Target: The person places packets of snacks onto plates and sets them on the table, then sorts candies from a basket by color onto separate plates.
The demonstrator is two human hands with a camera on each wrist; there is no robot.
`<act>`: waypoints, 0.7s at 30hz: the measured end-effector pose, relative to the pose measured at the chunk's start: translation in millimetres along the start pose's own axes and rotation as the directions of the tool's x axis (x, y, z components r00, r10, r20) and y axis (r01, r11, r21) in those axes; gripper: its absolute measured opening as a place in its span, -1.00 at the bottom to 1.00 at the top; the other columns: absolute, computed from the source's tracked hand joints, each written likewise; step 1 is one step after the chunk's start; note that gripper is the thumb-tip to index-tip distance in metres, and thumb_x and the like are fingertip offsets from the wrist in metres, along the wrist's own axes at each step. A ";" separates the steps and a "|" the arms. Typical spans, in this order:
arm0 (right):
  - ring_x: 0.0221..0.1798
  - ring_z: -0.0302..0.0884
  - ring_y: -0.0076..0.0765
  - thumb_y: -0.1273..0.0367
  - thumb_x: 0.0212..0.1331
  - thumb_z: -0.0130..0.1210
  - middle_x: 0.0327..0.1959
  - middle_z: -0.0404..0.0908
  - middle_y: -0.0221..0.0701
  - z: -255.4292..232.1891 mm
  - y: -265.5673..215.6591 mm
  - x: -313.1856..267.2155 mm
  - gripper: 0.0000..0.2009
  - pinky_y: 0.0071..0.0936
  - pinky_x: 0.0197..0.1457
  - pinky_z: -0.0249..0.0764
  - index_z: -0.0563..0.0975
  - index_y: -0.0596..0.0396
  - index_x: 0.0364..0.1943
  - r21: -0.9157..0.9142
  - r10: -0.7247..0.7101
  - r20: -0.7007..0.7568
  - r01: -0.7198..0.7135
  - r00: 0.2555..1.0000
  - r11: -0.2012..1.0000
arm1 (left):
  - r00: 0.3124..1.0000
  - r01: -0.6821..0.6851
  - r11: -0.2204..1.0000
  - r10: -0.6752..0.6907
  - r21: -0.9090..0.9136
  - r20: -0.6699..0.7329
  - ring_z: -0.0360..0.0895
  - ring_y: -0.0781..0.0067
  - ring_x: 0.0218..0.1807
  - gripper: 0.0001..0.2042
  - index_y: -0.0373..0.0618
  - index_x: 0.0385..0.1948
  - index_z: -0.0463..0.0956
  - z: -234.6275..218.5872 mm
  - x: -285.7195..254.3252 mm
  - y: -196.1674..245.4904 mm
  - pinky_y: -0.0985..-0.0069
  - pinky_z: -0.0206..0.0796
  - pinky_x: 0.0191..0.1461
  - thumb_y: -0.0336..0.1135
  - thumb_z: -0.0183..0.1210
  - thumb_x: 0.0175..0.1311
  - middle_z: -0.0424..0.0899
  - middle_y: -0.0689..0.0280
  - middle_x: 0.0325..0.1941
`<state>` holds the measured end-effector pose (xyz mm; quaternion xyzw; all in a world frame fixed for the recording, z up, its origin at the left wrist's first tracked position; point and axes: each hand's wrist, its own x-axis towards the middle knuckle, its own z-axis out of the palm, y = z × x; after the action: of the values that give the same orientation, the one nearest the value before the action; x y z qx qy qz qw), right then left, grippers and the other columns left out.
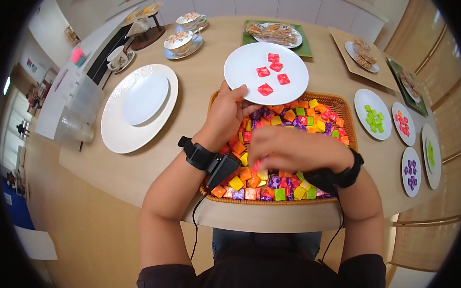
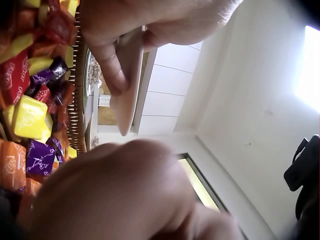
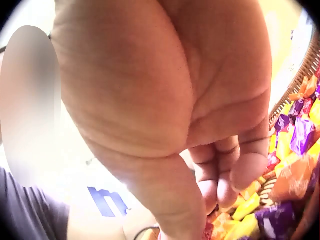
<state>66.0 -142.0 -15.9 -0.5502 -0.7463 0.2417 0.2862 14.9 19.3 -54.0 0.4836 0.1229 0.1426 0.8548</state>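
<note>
My left hand (image 1: 222, 116) grips the near-left rim of a white plate (image 1: 238, 60), thumb on top, holding it tilted over the far edge of the basket. Several red wrapped candies (image 1: 265, 89) lie scattered on this plate. Below it is a wicker basket (image 1: 338, 103) full of red, orange, yellow, green and purple wrapped candies (image 2: 31, 117). Over the middle of the basket is my right hand (image 1: 299, 146), blurred, its fingers bent downward. Its thumb and fingertips pinch a red candy (image 1: 256, 165), mostly hidden by the hand in the right wrist view.
To the left, a small white plate (image 1: 145, 100) sits on a large one (image 1: 112, 124). Small plates of green (image 1: 365, 131), red (image 1: 401, 137) and purple candies (image 1: 404, 185) stand at right. Dessert cups (image 1: 178, 43) and plates of snacks (image 1: 277, 34) line the back.
</note>
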 end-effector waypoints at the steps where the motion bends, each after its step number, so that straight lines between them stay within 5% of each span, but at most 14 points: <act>1: -0.21 0.38 -0.29 0.38 0.01 0.09 -0.36 0.44 -0.37 -11.4 -1.5 -0.6 -0.89 -0.41 -0.13 0.32 0.51 0.10 -0.40 0.008 0.084 -0.149 -0.084 0.985 0.996 | 0.999 0.022 1.000 -0.022 -0.003 0.046 0.40 0.31 0.03 -0.61 -0.13 0.12 0.02 -1.6 0.4 -1.6 0.40 0.39 0.00 -0.41 -0.18 0.26 0.30 0.16 0.09; 3: -0.30 0.42 -0.20 0.39 0.00 0.05 -0.46 0.45 -0.30 -27.1 3.0 -4.5 -0.89 -0.38 -0.20 0.34 0.52 0.11 -0.41 -0.027 0.147 -0.490 -0.183 0.859 0.983 | 0.994 0.048 0.999 -0.048 -0.001 0.103 0.41 0.32 0.02 -0.61 -0.13 0.12 0.02 -1.0 -0.4 -2.5 0.41 0.39 -0.01 -0.40 -0.18 0.26 0.30 0.16 0.09; 5: -0.34 0.43 -0.16 0.41 -0.01 0.04 -0.43 0.48 -0.26 -38.4 20.2 -14.3 -0.89 -0.37 -0.22 0.35 0.52 0.14 -0.41 -0.267 0.099 -0.703 -0.390 0.704 0.881 | 0.976 0.090 0.994 -0.100 0.060 0.193 0.43 0.34 0.00 -0.60 -0.14 0.13 0.02 2.0 -1.9 -2.6 0.41 0.41 -0.04 -0.38 -0.16 0.26 0.32 0.16 0.07; 8: -0.35 0.43 -0.14 0.41 -0.03 0.05 -0.39 0.49 -0.23 -50.4 36.0 -27.1 -0.88 -0.37 -0.24 0.35 0.52 0.16 -0.41 -0.143 0.220 -0.764 -0.491 0.607 0.859 | 0.951 0.164 0.979 -0.190 0.123 0.245 0.45 0.38 0.00 -0.59 -0.17 0.14 0.05 10.8 -8.5 0.0 0.41 0.41 -0.01 -0.37 -0.13 0.25 0.34 0.19 0.08; 12: -0.34 0.43 -0.14 0.41 -0.03 0.06 -0.39 0.50 -0.22 -49.4 50.4 -34.5 -0.84 -0.36 -0.24 0.35 0.51 0.16 -0.34 -0.138 0.303 -0.725 -0.562 0.618 0.816 | 0.926 0.192 0.963 -0.242 0.189 0.288 0.46 0.41 0.00 -0.58 -0.18 0.15 0.05 11.9 -10.9 0.3 0.43 0.41 0.02 -0.36 -0.13 0.26 0.35 0.23 0.08; 14: -0.40 0.41 -0.40 0.45 0.00 0.04 -0.44 0.48 -0.31 -44.9 53.9 -31.7 -0.85 -0.51 -0.32 0.35 0.48 0.18 -0.32 -0.254 0.109 -0.831 -0.548 0.545 0.797 | 0.927 0.182 0.967 -0.230 0.181 0.297 0.46 0.42 -0.01 -0.58 -0.18 0.16 0.05 9.0 -9.4 -0.3 0.44 0.41 0.01 -0.36 -0.13 0.26 0.36 0.23 0.08; 18: -0.43 0.42 -0.42 0.44 -0.01 0.07 -0.47 0.48 -0.33 -53.3 22.7 -29.5 -0.84 -0.49 -0.35 0.35 0.45 0.17 -0.32 -0.217 0.143 -0.770 -0.466 0.622 0.858 | 0.957 0.136 0.986 -0.156 0.096 0.246 0.43 0.36 0.03 -0.59 -0.14 0.15 0.03 6.0 -6.2 0.5 0.41 0.41 -0.01 -0.37 -0.15 0.27 0.32 0.19 0.09; 20: -0.44 0.45 -0.43 0.42 -0.04 0.10 -0.51 0.47 -0.37 -54.5 8.7 -33.1 -0.85 -0.47 -0.38 0.35 0.44 0.16 -0.39 -0.065 0.322 -0.458 -0.392 0.828 0.918 | 0.968 0.101 0.994 -0.106 0.030 0.226 0.43 0.36 0.02 -0.60 -0.12 0.15 0.03 5.2 -5.1 1.0 0.42 0.41 -0.02 -0.37 -0.17 0.27 0.32 0.19 0.10; 21: -0.44 0.45 -0.43 0.42 -0.04 0.10 -0.51 0.47 -0.37 -53.0 5.7 -34.6 -0.85 -0.47 -0.38 0.35 0.44 0.16 -0.39 -0.070 0.317 -0.448 -0.386 0.836 0.920 | 0.980 0.076 0.997 -0.077 0.015 0.186 0.43 0.36 0.02 -0.60 -0.11 0.15 0.03 3.9 -3.8 0.6 0.43 0.40 -0.02 -0.38 -0.18 0.27 0.32 0.19 0.10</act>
<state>114.6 -171.2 12.8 -0.7383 -0.5678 0.1037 0.3490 12.7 15.1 -51.3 0.4930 0.0614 0.0634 0.8655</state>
